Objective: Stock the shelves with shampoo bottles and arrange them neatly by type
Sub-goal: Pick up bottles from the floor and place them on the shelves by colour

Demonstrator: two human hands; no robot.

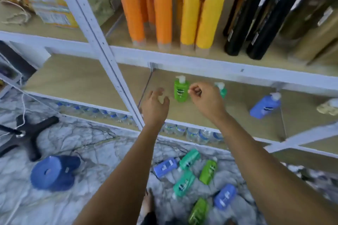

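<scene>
Both bare forearms reach forward and upward from the bottom of the view, roughly parallel and a little apart. The left hand [155, 105] is seen from the back, its fingers spread and loosely bent, thumb held out to the right, holding nothing. The right hand [205, 97] sits slightly farther forward and higher, wrist bent a little inward; its fingers [195, 89] are curled in toward the palm, the tips drawn close together. Whether anything is pinched between them cannot be told. The two hands are near each other but apart.
</scene>
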